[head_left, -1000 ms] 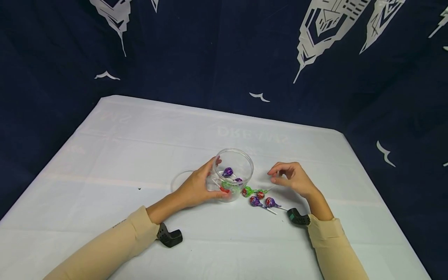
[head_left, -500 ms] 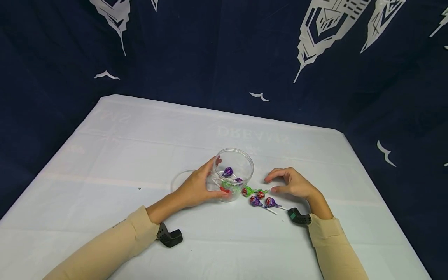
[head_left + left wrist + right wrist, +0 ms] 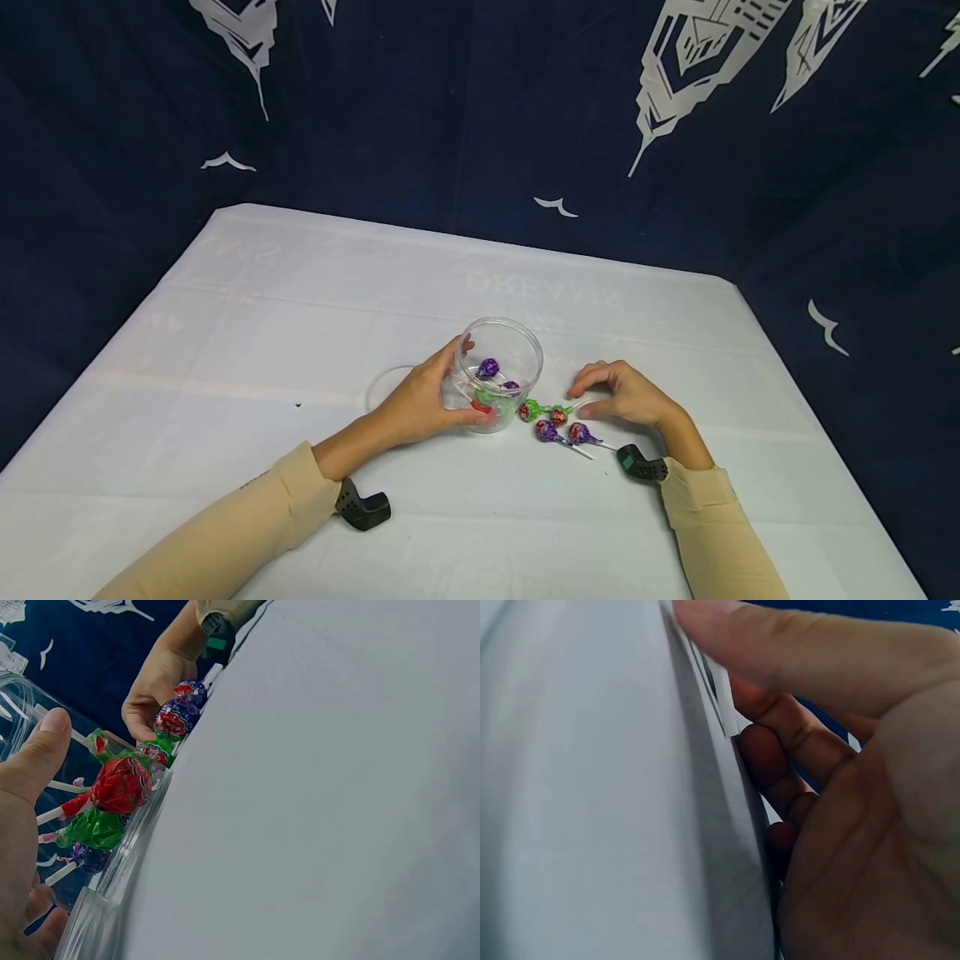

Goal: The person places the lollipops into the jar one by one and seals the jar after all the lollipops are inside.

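My left hand (image 3: 416, 404) grips the side of a clear plastic jar (image 3: 534, 333), its thumb in front. Inside lie several lollipops, among them a purple one (image 3: 488, 367), a red one (image 3: 122, 784) and a green one (image 3: 94, 829). On the cloth just right of the jar are two green-wrapped lollipops (image 3: 531, 409) and two purple ones (image 3: 547, 431). Over the green pair's stick ends hovers my right hand (image 3: 633, 396), thumb and forefinger apart. A white stick (image 3: 726, 701) shows between them in the right wrist view; contact is unclear.
A clear round lid (image 3: 372, 387) lies on the white cloth (image 3: 300, 333), partly behind my left hand. Black wrist cameras (image 3: 363, 507) sit on both cuffs. A dark blue patterned curtain (image 3: 450, 125) hangs behind the table.
My right hand has lowered to the green lollipops' stick ends, and its thumb and forefinger have drawn slightly closer over the last half second. The left hand and jar have stayed in place.
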Demonstrator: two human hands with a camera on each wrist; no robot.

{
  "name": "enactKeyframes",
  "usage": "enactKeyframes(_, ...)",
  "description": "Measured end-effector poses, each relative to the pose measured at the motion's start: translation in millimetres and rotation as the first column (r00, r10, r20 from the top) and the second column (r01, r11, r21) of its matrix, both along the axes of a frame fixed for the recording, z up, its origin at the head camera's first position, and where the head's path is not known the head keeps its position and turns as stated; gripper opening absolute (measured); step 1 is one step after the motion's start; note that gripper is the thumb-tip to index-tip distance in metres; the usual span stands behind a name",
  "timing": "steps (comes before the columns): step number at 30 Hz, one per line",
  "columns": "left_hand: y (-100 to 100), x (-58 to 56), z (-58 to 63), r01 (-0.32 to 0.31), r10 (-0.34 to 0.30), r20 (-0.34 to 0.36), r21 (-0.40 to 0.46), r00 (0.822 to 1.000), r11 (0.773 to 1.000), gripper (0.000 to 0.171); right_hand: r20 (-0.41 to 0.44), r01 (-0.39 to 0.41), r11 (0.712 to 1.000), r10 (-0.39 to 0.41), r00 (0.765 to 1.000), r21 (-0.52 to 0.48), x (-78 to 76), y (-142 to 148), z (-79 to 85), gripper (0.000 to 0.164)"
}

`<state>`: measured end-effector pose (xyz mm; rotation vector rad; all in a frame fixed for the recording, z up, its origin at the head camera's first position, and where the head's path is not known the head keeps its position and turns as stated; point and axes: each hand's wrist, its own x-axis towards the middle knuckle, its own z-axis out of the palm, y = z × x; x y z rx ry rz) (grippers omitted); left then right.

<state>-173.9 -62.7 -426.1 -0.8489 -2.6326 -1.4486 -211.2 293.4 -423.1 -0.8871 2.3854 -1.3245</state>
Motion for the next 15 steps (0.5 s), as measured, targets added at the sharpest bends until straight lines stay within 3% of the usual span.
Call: enactKeyframes(15, 1.5, 0.1, -0.7, 0.009, -0.009, 0.0, 0.004, 1.0, 1.0, 0.11, -0.001, 0.077, 0.993, -0.077, 0.997, 0.095, 2.5, -3.9, 3.9, 0.013)
